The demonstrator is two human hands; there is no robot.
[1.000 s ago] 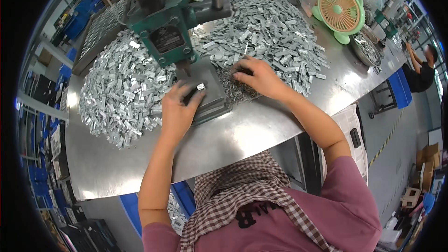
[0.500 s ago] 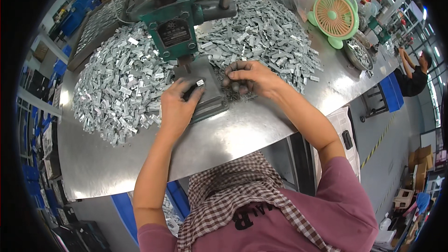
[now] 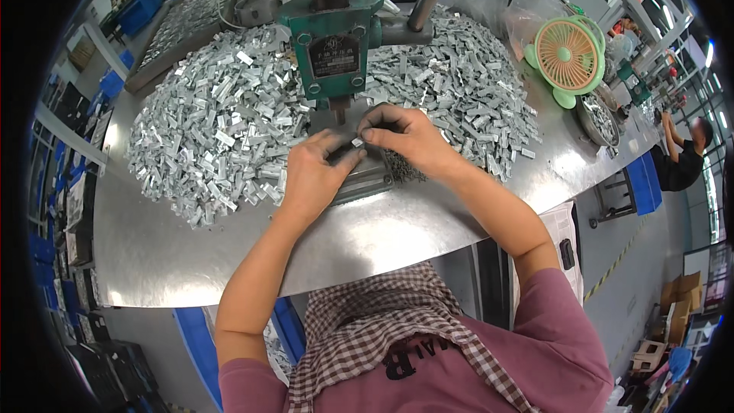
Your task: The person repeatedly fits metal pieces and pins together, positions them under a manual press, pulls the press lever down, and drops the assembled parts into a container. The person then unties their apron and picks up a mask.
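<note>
A green hand press (image 3: pixel 332 57) stands in front of me, its ram pointing down at a grey base (image 3: pixel 367 183). My left hand (image 3: pixel 315 176) rests at the base with thumb and fingers closed around a small silver metal piece (image 3: pixel 357 142) under the ram. From the right, my right hand (image 3: pixel 409 138) reaches in, thumb and forefinger pinched together right at that piece. Whatever lies between the right fingertips is too small or hidden to make out. Beside the base, partly below my right hand, is a heap of tiny dark pins (image 3: pixel 404 168).
Large piles of silver metal pieces lie left (image 3: pixel 214 130) and right (image 3: pixel 466 84) of the press on a steel table (image 3: pixel 191 260). A green and orange fan (image 3: pixel 566 57) and a metal bowl (image 3: pixel 599 121) stand at the right. Another person (image 3: pixel 684 153) works farther off.
My right hand has moved left from the pin heap to the metal piece, its fingers now pinched there. My left hand stays at the press base. The view has shifted slightly.
</note>
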